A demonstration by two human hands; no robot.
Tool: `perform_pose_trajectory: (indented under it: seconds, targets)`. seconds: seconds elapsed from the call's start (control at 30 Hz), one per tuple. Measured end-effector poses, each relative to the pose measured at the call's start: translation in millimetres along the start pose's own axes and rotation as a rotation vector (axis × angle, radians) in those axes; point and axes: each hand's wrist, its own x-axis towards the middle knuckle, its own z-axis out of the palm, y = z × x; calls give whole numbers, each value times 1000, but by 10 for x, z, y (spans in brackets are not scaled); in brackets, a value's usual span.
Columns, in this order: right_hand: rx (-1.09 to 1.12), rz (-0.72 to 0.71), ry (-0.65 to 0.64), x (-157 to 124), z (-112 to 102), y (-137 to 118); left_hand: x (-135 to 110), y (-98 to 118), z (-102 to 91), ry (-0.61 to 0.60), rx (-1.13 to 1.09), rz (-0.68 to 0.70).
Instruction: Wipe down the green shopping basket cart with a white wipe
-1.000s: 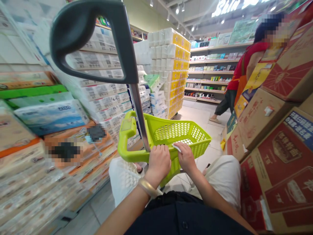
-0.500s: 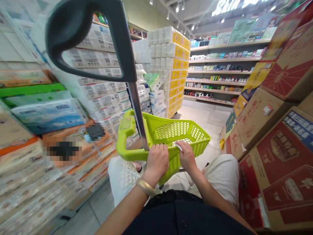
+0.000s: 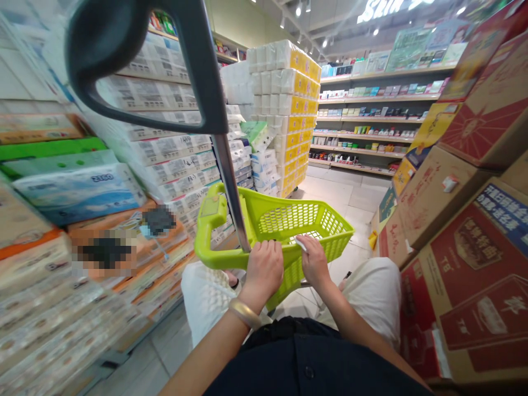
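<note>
A lime-green shopping basket [image 3: 225, 259] with perforated walls stands in front of my knees. From it a metal pole [image 3: 231, 192] rises to a dark grey loop handle [image 3: 205, 82], which leans over to the upper left. My left hand [image 3: 264, 267], with a gold bangle on the wrist, is closed over the basket's near rim beside the pole. My right hand [image 3: 315, 263] is at the same rim, a little to the right, its fingers curled round a small white tissue-like piece [image 3: 301, 243]. How firmly that hand also grips the rim cannot be seen.
Packs of tissue paper [image 3: 88, 190] are piled on the left, with tall stacks of wrapped rolls [image 3: 284, 104] beyond. Cartons [image 3: 474, 264] rise close on the right. Shelves of small goods [image 3: 371, 113] stand across the tiled floor [image 3: 330, 187].
The view has shifted very slightly, and the loop handle appears a little further left and higher. Both hands keep their places on the basket.
</note>
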Motion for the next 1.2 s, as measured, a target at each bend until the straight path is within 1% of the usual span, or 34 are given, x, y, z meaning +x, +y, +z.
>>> perform_pose_trajectory:
  seconds: [0.07, 0.13, 0.2, 0.27, 0.37, 0.43, 0.57, 0.63, 0.7, 0.77, 0.83, 0.9, 1.03, 1.1, 1.2]
  targets:
    - [20, -36, -28, -13, 17, -48, 0, -1, -2, -2, -3, -4]
    - [50, -103, -94, -26, 36, -121, -2, -3, -2, 1, -3, -3]
    - [58, -135, -133, -27, 32, -139, -4, -9, 1, 6, 1, 1]
    - [27, -101, -106, -16, 8, -76, -4, -20, 5, 8, 5, 3]
    - [-47, -2, -23, 0, -15, 39, 6, -42, 12, 7, 2, 1]
    - [-61, 19, -13, -2, 9, 26, 16, -55, 13, 0, -1, -4]
    - [15, -91, -111, -22, 88, -138, 28, -75, 6, -3, -1, -2]
    - [36, -124, -130, -24, 84, -134, 29, -83, 3, 3, 3, 6]
    - [21, -100, -98, -20, 48, -43, 29, -89, 4, 3, 14, 8]
    - [-7, -48, -40, -18, 13, 63, 30, -91, 8, 5, 26, 1]
    - [-19, -15, 4, -25, 9, 97, 31, -88, 15, 12, 32, -6]
    - [0, -38, -3, -39, 38, 32, 31, -84, 22, 20, 35, -6]
    - [57, -164, -125, -52, 76, -131, 25, -81, 30, 30, 34, 6]
    - [49, -166, -133, -43, 44, -86, 25, -86, 29, 27, 28, 11]
    - [-14, -83, -50, -27, -16, 81, 29, -97, 25, 15, 17, 4]
